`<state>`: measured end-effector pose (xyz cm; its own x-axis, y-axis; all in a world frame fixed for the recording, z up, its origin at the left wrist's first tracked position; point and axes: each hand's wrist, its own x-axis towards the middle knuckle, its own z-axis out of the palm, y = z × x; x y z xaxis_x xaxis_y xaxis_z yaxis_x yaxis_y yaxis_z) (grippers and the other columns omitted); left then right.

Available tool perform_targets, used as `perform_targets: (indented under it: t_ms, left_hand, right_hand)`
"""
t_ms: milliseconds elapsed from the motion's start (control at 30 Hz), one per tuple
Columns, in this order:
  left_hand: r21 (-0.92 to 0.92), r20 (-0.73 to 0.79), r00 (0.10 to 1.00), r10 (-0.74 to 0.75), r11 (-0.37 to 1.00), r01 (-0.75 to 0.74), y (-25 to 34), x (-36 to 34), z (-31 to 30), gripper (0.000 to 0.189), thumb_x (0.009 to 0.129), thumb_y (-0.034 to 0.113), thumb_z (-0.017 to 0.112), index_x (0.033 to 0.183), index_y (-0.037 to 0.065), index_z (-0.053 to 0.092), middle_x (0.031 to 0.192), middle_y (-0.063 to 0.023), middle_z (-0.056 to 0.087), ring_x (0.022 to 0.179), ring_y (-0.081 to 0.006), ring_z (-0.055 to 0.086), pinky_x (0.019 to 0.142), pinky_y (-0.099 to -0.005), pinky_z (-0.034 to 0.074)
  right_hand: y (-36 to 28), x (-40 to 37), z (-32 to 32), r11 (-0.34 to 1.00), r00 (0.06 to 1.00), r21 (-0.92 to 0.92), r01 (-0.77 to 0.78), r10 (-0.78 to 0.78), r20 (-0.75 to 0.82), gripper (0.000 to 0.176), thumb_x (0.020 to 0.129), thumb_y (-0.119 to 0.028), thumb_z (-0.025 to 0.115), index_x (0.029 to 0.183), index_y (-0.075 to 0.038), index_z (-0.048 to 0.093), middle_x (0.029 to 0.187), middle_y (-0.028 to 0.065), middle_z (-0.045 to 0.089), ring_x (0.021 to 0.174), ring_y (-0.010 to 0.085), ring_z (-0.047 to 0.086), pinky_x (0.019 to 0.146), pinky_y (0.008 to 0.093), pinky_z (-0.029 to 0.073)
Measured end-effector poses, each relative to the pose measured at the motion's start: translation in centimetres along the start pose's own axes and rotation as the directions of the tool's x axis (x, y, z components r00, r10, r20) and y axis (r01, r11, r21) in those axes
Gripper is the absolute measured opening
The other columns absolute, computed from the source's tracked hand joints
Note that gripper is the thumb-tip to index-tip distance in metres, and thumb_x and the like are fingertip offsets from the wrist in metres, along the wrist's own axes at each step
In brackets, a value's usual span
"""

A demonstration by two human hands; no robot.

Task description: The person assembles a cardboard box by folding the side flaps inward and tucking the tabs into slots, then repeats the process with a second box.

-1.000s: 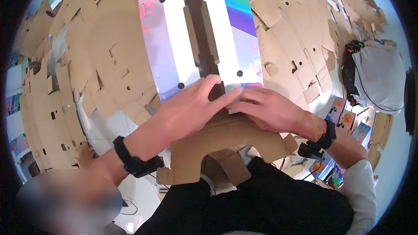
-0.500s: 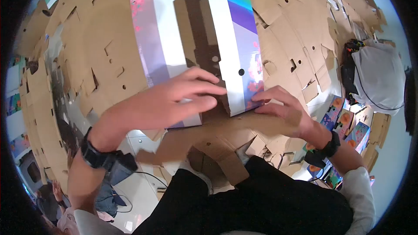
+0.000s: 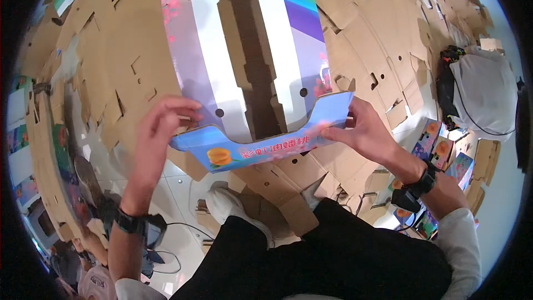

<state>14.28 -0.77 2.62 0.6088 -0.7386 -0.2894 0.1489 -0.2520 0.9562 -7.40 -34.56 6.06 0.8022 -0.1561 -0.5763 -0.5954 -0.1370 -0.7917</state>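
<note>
A printed cardboard fruit box [image 3: 286, 50], partly folded, lies before me. White inner flaps run along its two long sides, with a brown gap between them. Its near end panel [image 3: 266, 153] stands raised, blue with a peach picture and red lettering, its upper edge cut out in a wide dip. My right hand [image 3: 363, 130] grips the panel's right end, thumb on the printed face and fingers behind. At the left end, my left hand [image 3: 169, 119] has bent fingers around the corner; the exact contact there is partly hidden.
Flattened brown cardboard [image 3: 366, 39] spreads under and around the box. A white-covered bundle [image 3: 483, 94] with a black cable stands at the right, above printed box pieces [image 3: 458, 172]. Another person [image 3: 94, 283] is at the lower left. White floor tiles [image 3: 186, 205] show below.
The near end panel has swung up from a brown flap towards me to a raised printed face. My left hand has moved left from the middle to its corner; the right hand now grips its other end.
</note>
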Motion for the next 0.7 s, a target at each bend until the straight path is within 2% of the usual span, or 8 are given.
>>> perform_targets:
  t_ms: [33, 67, 167, 267, 467, 567, 667, 700]
  left_hand:
    - [0.107, -0.008, 0.999, 0.037, 0.994, -0.036, 0.2, -0.7, 0.5, 0.029, 0.104, 0.013, 0.063, 0.130, 0.002, 0.065, 0.128, -0.0088, 0.067, 0.113, -0.0207, 0.070, 0.105, -0.0374, 0.056]
    - [0.164, 0.003, 0.996, 0.087, 0.983, -0.087, 0.0, -1.0, 0.9, 0.037, 0.094, 0.005, 0.076, 0.130, 0.005, 0.067, 0.128, -0.0058, 0.066, 0.116, -0.0182, 0.067, 0.106, -0.0358, 0.054]
    - [0.242, -0.098, 0.995, 0.027, 0.970, -0.002, -0.3, -1.4, 1.5, 0.041, 0.091, 0.003, 0.080, 0.130, 0.005, 0.067, 0.124, -0.0056, 0.064, 0.115, -0.0173, 0.065, 0.103, -0.0342, 0.053]
    - [0.263, -0.115, 0.992, -0.054, 0.961, 0.083, -0.4, -0.7, 1.4, 0.038, 0.094, 0.006, 0.078, 0.129, 0.005, 0.065, 0.121, -0.0044, 0.063, 0.114, -0.0153, 0.062, 0.103, -0.0307, 0.051]
    - [0.036, -0.163, 0.981, -0.103, 0.993, 0.110, -3.2, -0.1, 1.3, 0.049, 0.095, 0.006, 0.082, 0.138, 0.009, 0.057, 0.117, -0.0036, 0.061, 0.108, -0.0121, 0.058, 0.096, -0.0287, 0.050]
    - [0.035, -0.273, 0.962, 0.008, 0.999, 0.002, -4.9, 0.0, 2.7, 0.055, 0.097, 0.012, 0.079, 0.145, 0.007, 0.053, 0.118, -0.0035, 0.060, 0.111, -0.0145, 0.059, 0.098, -0.0308, 0.051]
    - [0.020, -0.317, 0.936, -0.155, 0.985, 0.170, -5.3, -0.3, 2.9, 0.053, 0.104, 0.021, 0.075, 0.148, 0.004, 0.053, 0.125, -0.0066, 0.065, 0.116, -0.0155, 0.062, 0.101, -0.0327, 0.051]
    - [-0.042, -0.317, 0.929, -0.192, 0.981, 0.189, -6.0, -0.3, 3.0, 0.054, 0.105, 0.025, 0.074, 0.150, 0.003, 0.052, 0.129, -0.0078, 0.065, 0.120, -0.0165, 0.062, 0.104, -0.0336, 0.051]
  right_hand:
    - [-0.3, 0.1, 0.0, 0.999, 1.000, -0.032, -0.024, 0.023, -0.009, 0.056, 0.097, -0.010, 0.082, 0.146, 0.002, 0.058, 0.134, 0.0142, 0.073, 0.120, 0.0203, 0.072, 0.102, 0.0360, 0.061]
    - [-0.4, 0.1, 0.1, 0.997, 0.999, -0.065, -0.046, 0.045, -0.017, 0.056, 0.098, -0.010, 0.082, 0.145, 0.003, 0.056, 0.135, 0.0152, 0.072, 0.121, 0.0206, 0.072, 0.102, 0.0357, 0.062]
    - [0.3, 0.3, 0.3, 1.000, 0.999, 0.024, 0.010, -0.009, -0.054, 0.056, 0.098, -0.016, 0.083, 0.139, 0.004, 0.051, 0.135, 0.0193, 0.071, 0.122, 0.0213, 0.072, 0.101, 0.0378, 0.063]
    - [1.4, 1.1, 0.5, 0.988, 0.983, 0.006, 0.156, -0.154, -0.097, 0.057, 0.099, -0.021, 0.083, 0.133, 0.004, 0.046, 0.122, 0.0220, 0.075, 0.115, 0.0239, 0.076, 0.094, 0.0399, 0.065]
    - [0.1, 1.9, 0.6, 0.870, 0.966, -0.493, 0.001, -0.127, -0.223, 0.068, 0.096, -0.037, 0.084, 0.138, 0.001, 0.046, 0.094, 0.0214, 0.076, 0.083, 0.0357, 0.080, 0.072, 0.0440, 0.064]
    - [-1.2, 2.0, -0.1, 0.832, 0.978, -0.554, 0.032, -0.140, -0.153, 0.081, 0.095, -0.042, 0.083, 0.150, 0.000, 0.041, 0.100, 0.0232, 0.075, 0.090, 0.0407, 0.078, 0.077, 0.0467, 0.062]
    - [0.7, 3.1, 0.0, 0.632, 0.870, -0.729, 0.263, -0.482, -0.104, 0.093, 0.096, -0.041, 0.082, 0.160, 0.002, 0.032, 0.111, 0.0261, 0.071, 0.106, 0.0431, 0.075, 0.090, 0.0489, 0.060]
    - [0.6, 3.3, 0.0, 0.651, 0.873, -0.710, 0.268, -0.476, -0.107, 0.094, 0.096, -0.041, 0.082, 0.161, 0.003, 0.030, 0.117, 0.0274, 0.070, 0.110, 0.0435, 0.074, 0.094, 0.0490, 0.059]
